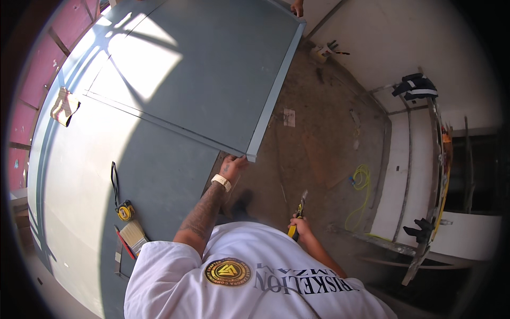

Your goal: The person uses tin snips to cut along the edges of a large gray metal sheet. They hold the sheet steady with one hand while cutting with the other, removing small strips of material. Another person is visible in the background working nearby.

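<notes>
A large grey sheet-metal panel with a folded edge lies over the work table's grey top. My left hand is closed on the panel's near corner, its fingertips partly hidden at the edge. Low on my right side, my right hand grips tin snips by their yellow-and-black handles, jaws pointing away from me and apart from the panel. At the panel's far corner another person's hand touches the edge.
On the table lie a yellow tape measure, a paintbrush and a cardboard scrap. A yellow-green cord is coiled on the floor. A tool bucket stands by the wall; a metal frame rises at right.
</notes>
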`<control>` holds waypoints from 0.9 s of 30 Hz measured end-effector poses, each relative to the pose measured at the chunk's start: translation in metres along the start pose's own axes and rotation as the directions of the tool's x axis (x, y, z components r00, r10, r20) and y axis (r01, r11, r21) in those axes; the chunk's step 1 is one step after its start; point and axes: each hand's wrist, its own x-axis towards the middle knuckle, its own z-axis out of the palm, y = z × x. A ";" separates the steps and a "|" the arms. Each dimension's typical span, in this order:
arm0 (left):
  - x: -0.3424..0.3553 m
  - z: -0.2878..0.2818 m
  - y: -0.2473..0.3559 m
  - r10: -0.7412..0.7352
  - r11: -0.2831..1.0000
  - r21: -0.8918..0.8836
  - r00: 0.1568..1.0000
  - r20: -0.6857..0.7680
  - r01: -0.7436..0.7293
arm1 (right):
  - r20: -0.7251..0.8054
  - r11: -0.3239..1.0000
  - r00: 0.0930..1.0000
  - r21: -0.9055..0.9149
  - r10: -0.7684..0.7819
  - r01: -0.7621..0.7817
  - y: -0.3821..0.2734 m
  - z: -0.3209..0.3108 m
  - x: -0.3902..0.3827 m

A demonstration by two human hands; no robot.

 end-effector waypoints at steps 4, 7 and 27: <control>0.009 -0.002 -0.013 0.039 0.999 -0.028 0.999 -0.026 -0.040 | 0.006 0.996 1.000 -0.083 -0.014 0.014 -0.005 -0.004 0.005; 0.016 0.000 -0.013 0.128 0.988 0.097 0.990 -0.064 -0.122 | 0.004 0.994 1.000 -0.112 0.012 -0.012 -0.011 0.000 0.006; -0.064 0.047 0.085 0.496 -0.081 0.966 0.831 0.251 -0.244 | 0.091 0.943 0.991 -0.307 -0.102 0.125 -0.044 0.029 0.023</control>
